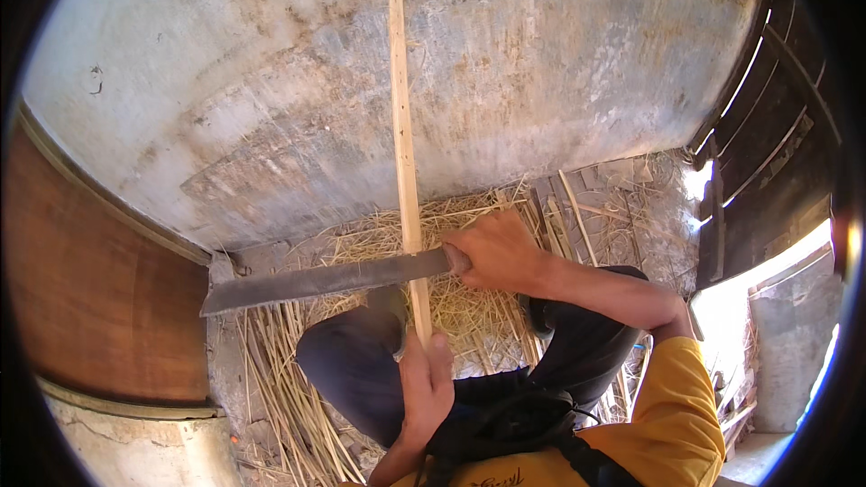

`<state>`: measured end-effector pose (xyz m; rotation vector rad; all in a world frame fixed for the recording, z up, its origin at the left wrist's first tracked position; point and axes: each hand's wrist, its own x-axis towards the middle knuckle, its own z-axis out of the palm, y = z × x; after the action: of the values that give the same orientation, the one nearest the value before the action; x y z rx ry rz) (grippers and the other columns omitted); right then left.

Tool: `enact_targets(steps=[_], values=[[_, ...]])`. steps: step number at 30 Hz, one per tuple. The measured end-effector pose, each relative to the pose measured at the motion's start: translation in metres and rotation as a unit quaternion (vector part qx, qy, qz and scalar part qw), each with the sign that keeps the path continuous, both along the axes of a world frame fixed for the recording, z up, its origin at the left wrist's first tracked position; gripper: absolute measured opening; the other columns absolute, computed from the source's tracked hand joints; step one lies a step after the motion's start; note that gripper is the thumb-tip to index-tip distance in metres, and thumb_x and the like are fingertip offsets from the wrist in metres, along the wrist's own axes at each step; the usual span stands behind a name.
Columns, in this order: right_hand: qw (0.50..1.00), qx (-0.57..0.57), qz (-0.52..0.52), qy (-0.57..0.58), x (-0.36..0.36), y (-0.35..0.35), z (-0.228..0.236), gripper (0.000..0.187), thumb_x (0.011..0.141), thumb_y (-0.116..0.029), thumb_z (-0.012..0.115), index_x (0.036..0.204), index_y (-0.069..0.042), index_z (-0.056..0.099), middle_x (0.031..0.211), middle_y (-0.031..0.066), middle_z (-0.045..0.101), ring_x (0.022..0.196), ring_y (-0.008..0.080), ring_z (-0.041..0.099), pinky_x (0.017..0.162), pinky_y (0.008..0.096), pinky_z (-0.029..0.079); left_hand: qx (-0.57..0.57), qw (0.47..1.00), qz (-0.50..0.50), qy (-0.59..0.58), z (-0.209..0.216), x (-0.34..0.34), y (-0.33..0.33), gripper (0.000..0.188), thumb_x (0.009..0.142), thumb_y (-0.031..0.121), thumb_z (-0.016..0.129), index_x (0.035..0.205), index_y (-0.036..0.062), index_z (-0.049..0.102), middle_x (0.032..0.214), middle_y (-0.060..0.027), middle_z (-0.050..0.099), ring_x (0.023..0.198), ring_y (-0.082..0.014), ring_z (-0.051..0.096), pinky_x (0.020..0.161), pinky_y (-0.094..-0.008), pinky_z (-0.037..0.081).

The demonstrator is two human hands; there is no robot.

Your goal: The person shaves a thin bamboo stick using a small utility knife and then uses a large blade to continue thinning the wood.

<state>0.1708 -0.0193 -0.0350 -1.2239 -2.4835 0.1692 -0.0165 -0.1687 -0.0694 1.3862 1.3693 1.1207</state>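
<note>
Head view: the right hand [499, 252] clamps a machete [316, 282] lying across the wooden strip [403, 135], which the left hand [427, 388] grips just below. A slip toward the body could cut those gripping fingers.

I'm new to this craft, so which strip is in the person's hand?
The long pale strip in the left hand, crossed by the big knife; the other strips lie loose below.
</note>
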Motion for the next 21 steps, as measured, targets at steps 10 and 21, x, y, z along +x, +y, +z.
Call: enact_targets(steps=[10, 21], values=[[0.995, -0.010, -0.019, -0.094, -0.007, -0.008, 0.005, 0.033, 0.073, -0.019, 0.075, 0.105, -0.014, 0.071, 0.072, 0.0102, 0.072, 0.065, 0.0338, 0.072, 0.061, 0.0493, 0.055, 0.030, 0.999, -0.007, 0.020, -0.006, -0.001, 0.003, 0.019, 0.113, 0.020, 0.046, 0.104, 0.0039, 0.049, 0.072, 0.0050, 0.043, 0.058, -0.0025, 0.038, 0.050, -0.0230, 0.034], [1.000, 0.024, -0.003, -0.019, -0.001, -0.005, -0.002, 0.035, 0.073, -0.018, 0.075, 0.107, -0.014, 0.075, 0.072, 0.0105, 0.072, 0.065, 0.0320, 0.072, 0.062, 0.0491, 0.056, 0.014, 1.000, -0.002, -0.020, 0.007, 0.005, 0.004, 0.018, 0.113, 0.019, 0.046, 0.104, 0.0039, 0.050, 0.072, 0.0047, 0.043, 0.059, -0.0020, 0.039, 0.050, -0.0226, 0.034]])
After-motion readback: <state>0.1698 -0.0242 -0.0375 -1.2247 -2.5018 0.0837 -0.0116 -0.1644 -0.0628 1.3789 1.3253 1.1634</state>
